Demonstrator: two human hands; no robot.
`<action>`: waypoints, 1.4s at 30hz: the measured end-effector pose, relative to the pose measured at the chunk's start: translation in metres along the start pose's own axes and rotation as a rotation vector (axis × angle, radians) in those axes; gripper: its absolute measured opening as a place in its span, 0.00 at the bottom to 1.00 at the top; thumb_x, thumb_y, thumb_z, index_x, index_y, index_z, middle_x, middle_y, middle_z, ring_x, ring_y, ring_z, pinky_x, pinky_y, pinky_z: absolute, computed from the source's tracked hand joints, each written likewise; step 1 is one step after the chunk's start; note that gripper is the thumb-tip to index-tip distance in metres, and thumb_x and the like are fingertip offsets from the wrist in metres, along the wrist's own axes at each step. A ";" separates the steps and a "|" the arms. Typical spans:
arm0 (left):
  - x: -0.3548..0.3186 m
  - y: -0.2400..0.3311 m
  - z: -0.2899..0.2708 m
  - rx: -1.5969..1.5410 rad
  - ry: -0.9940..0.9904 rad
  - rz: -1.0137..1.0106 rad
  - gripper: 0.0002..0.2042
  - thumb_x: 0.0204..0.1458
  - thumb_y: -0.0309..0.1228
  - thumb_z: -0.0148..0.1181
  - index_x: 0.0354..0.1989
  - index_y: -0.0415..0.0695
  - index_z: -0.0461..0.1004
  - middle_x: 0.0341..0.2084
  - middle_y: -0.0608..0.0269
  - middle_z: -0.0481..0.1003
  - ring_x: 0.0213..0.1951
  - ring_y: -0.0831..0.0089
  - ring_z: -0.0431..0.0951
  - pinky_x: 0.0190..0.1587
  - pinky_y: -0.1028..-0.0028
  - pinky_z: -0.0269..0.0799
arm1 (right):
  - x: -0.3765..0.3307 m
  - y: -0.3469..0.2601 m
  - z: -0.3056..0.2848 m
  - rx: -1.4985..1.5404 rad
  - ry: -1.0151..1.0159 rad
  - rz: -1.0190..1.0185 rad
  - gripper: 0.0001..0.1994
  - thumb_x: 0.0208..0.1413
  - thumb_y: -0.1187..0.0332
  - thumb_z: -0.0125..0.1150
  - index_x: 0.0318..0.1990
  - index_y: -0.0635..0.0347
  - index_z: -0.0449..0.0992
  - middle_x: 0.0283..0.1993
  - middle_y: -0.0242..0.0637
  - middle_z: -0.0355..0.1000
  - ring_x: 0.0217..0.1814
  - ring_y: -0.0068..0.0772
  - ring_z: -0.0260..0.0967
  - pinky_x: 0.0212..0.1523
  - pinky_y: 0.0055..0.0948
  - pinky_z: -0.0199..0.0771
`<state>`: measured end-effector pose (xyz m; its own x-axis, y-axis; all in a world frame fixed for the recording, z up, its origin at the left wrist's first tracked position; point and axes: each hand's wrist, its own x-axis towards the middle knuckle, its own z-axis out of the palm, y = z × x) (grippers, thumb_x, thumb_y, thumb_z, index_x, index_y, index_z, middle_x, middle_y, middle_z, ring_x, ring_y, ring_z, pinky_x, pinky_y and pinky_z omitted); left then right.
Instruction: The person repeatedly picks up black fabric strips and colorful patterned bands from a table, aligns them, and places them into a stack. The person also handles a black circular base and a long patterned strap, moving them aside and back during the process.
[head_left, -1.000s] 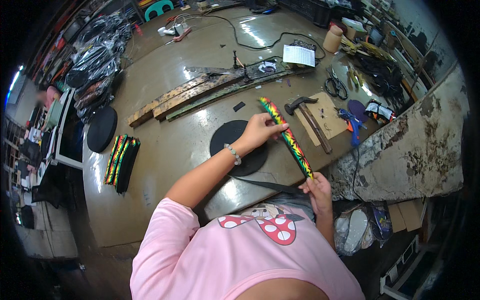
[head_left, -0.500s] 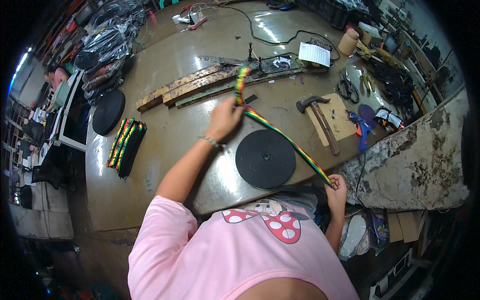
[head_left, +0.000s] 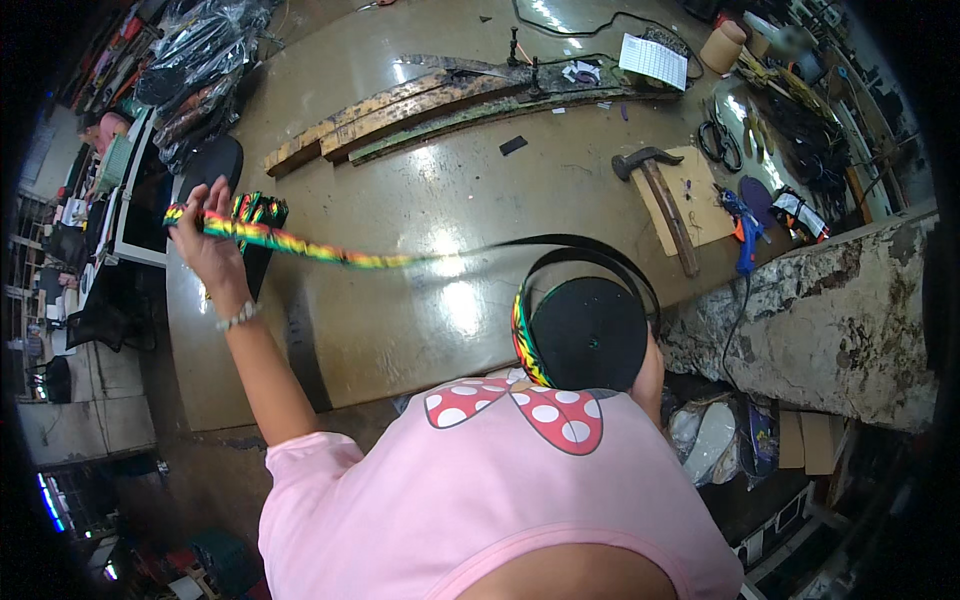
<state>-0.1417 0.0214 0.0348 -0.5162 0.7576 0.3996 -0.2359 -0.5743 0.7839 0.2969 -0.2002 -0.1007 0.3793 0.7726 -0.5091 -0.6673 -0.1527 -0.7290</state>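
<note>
Workshop table (head_left: 450, 200), brown, glossy, marked by light reflections; rough concrete ledge (head_left: 830, 315) adjoining at right. Far side: long weathered wooden bars (head_left: 400, 115), laid side by side; white printed sheet (head_left: 653, 62) near their right end; tan container (head_left: 722, 47) beyond. Far left: plastic-wrapped bundles (head_left: 200, 75).

Item, patterned band (head_left: 300, 247): red, yellow, green and black, black on the reverse; stretched above the table from left hand to centre, then looped about the black roll (head_left: 592, 335), flat and disc-shaped, at the near table edge, just before the pink shirt (head_left: 480, 500).

Item, left hand (head_left: 208, 240): extended far left, bead bracelet (head_left: 238, 317) at the wrist; band end caught among the fingers, fingertips raised and somewhat apart. Close by: stack of folded strips (head_left: 265, 212) in matching pattern; black disc (head_left: 215, 165).

Item, right hand (head_left: 650, 375): against the right side of the roll, mostly hidden; grip impossible to tell.

Right side of table: hammer (head_left: 672, 215), across a cardboard piece (head_left: 708, 205); blue glue gun (head_left: 745, 228); purple disc (head_left: 757, 198); black-handled scissors (head_left: 718, 145).
</note>
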 end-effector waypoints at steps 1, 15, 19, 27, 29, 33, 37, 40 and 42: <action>-0.015 0.014 0.008 -0.083 -0.053 -0.047 0.11 0.52 0.23 0.49 0.44 0.38 0.61 0.36 0.54 0.70 0.25 0.72 0.71 0.27 0.80 0.68 | -0.005 0.003 0.008 0.099 0.091 0.023 0.21 0.62 0.56 0.42 0.51 0.66 0.68 0.50 0.42 0.70 0.49 0.36 0.69 0.49 0.31 0.70; -0.205 -0.028 0.117 0.836 -1.592 0.258 0.20 0.37 0.23 0.59 0.44 0.40 0.73 0.39 0.56 0.69 0.41 0.59 0.72 0.44 0.68 0.70 | -0.010 -0.059 0.041 -1.325 0.496 -1.136 0.23 0.51 0.68 0.59 0.54 0.65 0.64 0.39 0.43 0.64 0.34 0.39 0.61 0.38 0.33 0.64; -0.197 -0.051 0.111 0.773 -1.520 0.297 0.16 0.38 0.26 0.62 0.38 0.39 0.74 0.38 0.53 0.69 0.41 0.58 0.72 0.42 0.66 0.70 | -0.031 -0.027 0.045 -1.072 -0.598 -1.229 0.07 0.41 0.77 0.63 0.29 0.61 0.72 0.26 0.36 0.68 0.29 0.38 0.67 0.33 0.32 0.65; -0.186 -0.072 0.115 0.894 -1.224 0.393 0.09 0.40 0.31 0.60 0.27 0.39 0.71 0.35 0.53 0.66 0.37 0.58 0.72 0.36 0.63 0.71 | -0.012 0.018 0.050 -1.487 -0.939 -1.339 0.18 0.42 0.61 0.68 0.38 0.64 0.75 0.23 0.38 0.68 0.21 0.36 0.66 0.22 0.30 0.64; -0.186 -0.075 0.114 0.883 -1.218 0.413 0.10 0.41 0.31 0.60 0.28 0.39 0.70 0.35 0.53 0.65 0.36 0.59 0.72 0.34 0.64 0.72 | -0.005 0.017 0.037 -1.582 -1.078 -1.311 0.13 0.46 0.67 0.63 0.39 0.62 0.75 0.23 0.39 0.68 0.20 0.38 0.65 0.21 0.31 0.64; -0.189 -0.085 0.111 0.896 -1.167 0.534 0.07 0.44 0.30 0.54 0.25 0.39 0.68 0.34 0.54 0.64 0.34 0.61 0.71 0.29 0.66 0.72 | -0.001 -0.005 -0.016 -1.617 -0.696 -0.980 0.12 0.48 0.67 0.61 0.41 0.60 0.74 0.31 0.46 0.72 0.31 0.50 0.71 0.33 0.40 0.70; -0.193 -0.091 0.113 0.957 -1.123 0.613 0.10 0.47 0.33 0.54 0.21 0.39 0.70 0.34 0.56 0.65 0.35 0.65 0.69 0.28 0.70 0.72 | -0.001 -0.041 -0.046 -1.683 -0.514 -0.812 0.12 0.47 0.67 0.61 0.40 0.60 0.75 0.30 0.46 0.72 0.31 0.50 0.71 0.33 0.40 0.70; -0.194 -0.091 0.112 0.947 -1.126 0.563 0.11 0.47 0.34 0.55 0.23 0.37 0.71 0.36 0.54 0.65 0.34 0.65 0.68 0.28 0.71 0.71 | -0.003 -0.045 -0.036 -1.682 -0.566 -0.805 0.12 0.47 0.67 0.61 0.40 0.60 0.75 0.30 0.47 0.73 0.31 0.49 0.72 0.33 0.39 0.70; -0.195 -0.090 0.112 0.942 -1.142 0.538 0.10 0.46 0.33 0.56 0.23 0.37 0.72 0.36 0.53 0.65 0.34 0.65 0.68 0.28 0.71 0.71 | -0.003 -0.035 -0.019 -1.662 -0.660 -0.824 0.12 0.47 0.67 0.61 0.39 0.61 0.75 0.30 0.47 0.73 0.31 0.49 0.72 0.34 0.39 0.70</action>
<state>0.0724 -0.0395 -0.0598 0.6047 0.6117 0.5101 0.5651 -0.7808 0.2665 0.3315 -0.2092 -0.0821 -0.2891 0.9557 0.0547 0.8239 0.2775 -0.4942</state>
